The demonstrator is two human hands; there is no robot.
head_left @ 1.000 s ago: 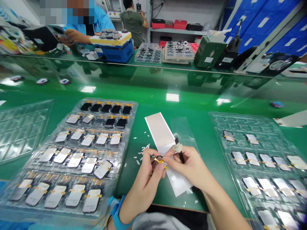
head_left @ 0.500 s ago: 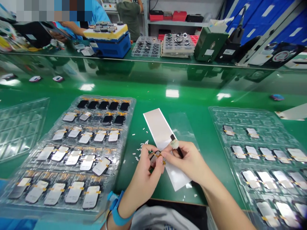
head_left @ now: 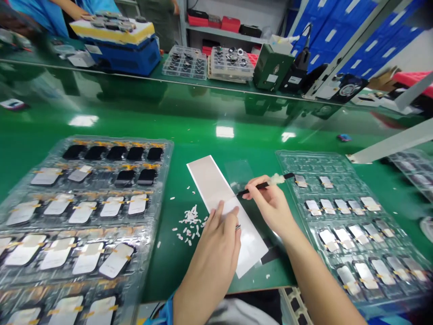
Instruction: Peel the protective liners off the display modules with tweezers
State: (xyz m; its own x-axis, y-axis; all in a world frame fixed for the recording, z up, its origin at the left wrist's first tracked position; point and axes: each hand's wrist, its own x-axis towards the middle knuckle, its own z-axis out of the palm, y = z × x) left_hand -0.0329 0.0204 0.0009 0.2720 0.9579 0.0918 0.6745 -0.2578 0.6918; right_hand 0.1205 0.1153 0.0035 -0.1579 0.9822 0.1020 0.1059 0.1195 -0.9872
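Observation:
A long white-bordered sheet with a greyish upper part lies slanted on the green table. My left hand rests on it, palm down, fingers stretched out; a small grey metallic thing, which I cannot make out, shows by one finger. My right hand is closed around a slim black pointed tool with pale wrapping near its back end. Its thin tip meets the sheet just ahead of my left fingertips. Small white cut pieces lie scattered left of the sheet.
A clear tray of small screens with orange tabs fills the left side; a similar tray stands right. Behind are a blue machine, parts trays and a green box. Another person's arm reaches in at the back.
The small screen is no longer between my hands. My left hand has flattened onto the sheet, and my right hand has swung the black tool round so its tip meets the sheet. The view has shifted.

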